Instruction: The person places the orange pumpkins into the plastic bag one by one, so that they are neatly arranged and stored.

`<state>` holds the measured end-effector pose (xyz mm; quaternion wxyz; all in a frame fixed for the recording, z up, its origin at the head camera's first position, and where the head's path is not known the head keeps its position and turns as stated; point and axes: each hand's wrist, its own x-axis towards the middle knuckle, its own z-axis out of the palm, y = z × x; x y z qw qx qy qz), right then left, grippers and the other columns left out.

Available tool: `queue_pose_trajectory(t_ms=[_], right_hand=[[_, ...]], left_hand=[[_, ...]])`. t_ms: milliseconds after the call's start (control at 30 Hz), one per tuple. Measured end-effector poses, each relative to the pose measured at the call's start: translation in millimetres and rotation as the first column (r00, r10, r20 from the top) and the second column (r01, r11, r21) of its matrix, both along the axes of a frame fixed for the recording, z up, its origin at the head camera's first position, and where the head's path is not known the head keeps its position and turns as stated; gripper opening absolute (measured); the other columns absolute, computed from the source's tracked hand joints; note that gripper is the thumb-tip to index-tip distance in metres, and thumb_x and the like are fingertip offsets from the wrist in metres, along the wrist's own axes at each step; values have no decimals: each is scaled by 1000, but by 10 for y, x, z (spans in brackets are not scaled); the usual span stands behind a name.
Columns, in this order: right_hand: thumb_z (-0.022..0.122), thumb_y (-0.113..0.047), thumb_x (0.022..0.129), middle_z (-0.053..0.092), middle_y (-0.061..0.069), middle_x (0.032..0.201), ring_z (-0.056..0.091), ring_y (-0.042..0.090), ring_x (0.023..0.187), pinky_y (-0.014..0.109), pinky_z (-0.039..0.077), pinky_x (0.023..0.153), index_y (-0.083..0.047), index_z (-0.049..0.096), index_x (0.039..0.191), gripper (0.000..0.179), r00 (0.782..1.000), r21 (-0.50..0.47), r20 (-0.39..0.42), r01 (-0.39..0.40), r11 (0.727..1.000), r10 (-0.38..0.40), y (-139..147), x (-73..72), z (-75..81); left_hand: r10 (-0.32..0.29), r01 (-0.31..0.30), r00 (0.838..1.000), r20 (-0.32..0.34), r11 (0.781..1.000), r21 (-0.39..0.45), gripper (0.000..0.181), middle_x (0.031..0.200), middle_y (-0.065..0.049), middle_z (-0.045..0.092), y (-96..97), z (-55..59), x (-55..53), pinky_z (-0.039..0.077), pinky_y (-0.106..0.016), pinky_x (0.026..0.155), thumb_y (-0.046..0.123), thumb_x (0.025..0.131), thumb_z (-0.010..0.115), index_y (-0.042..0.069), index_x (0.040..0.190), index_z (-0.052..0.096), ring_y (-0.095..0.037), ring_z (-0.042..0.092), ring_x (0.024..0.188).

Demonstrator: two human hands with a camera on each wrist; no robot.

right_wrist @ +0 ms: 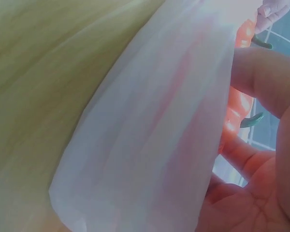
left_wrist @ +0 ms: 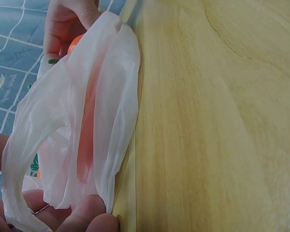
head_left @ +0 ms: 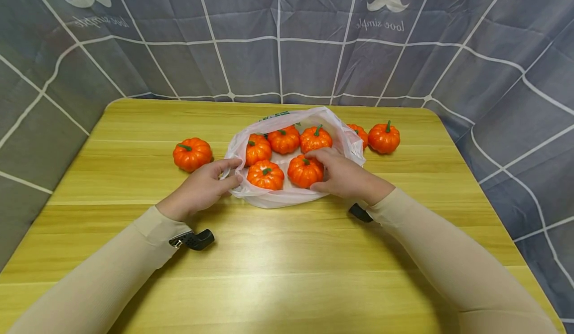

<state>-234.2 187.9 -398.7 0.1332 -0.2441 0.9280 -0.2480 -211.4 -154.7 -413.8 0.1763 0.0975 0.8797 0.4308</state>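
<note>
A white translucent plastic bag [head_left: 278, 202] lies with its mouth open on the table, holding several small orange pumpkins with green stems. My left hand [head_left: 204, 187] grips the bag's left edge; in the left wrist view its fingers curl at the handle loop [left_wrist: 14, 164]. Inside the bag at the front right, my right hand [head_left: 347, 174] holds a pumpkin [head_left: 305, 172], fingers over its top and thumb low on its near side. Left of that one sits another pumpkin [head_left: 265, 175]. In the right wrist view the bag's front wall [right_wrist: 145, 130] hides much of the held pumpkin.
One pumpkin [head_left: 192, 154] rests on the wooden table [head_left: 287, 269] left of the bag. To the right stands another pumpkin [head_left: 384, 138], beside a pumpkin [head_left: 358, 133] partly hidden by the bag. A grey checked curtain [head_left: 251, 70] hangs behind the table and along its sides.
</note>
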Motion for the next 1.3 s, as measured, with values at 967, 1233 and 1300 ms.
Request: queue_pose_trajectory(t_ms=[967,1233,1300], right_hand=[[80,-17,91,49,15,155,47,32,140,52,39,121,-9,46,155,73,999,-17,-20,-33,999,32,26,0,-57],[80,-17,91,48,14,155,46,32,140,51,40,120,-10,46,155,73,999,-35,-17,-27,999,27,29,5,-64],[79,-18,91,48,14,155,46,32,140,51,40,120,-10,46,156,73,1000,-35,-17,-26,999,25,32,6,-61]], left_hand=[[-11,11,1000,15,1000,28,59,165,-15,44,3,-7,12,51,-34,91,35,105,63,9,157,50,-22,70,92],[-14,14,1000,5,1000,27,57,166,-14,43,9,-39,-2,49,-36,95,35,106,62,10,156,51,-22,69,91],[-17,16,1000,4,999,27,57,166,-14,44,9,-37,-6,49,-36,95,35,106,62,10,156,51,-22,68,91]])
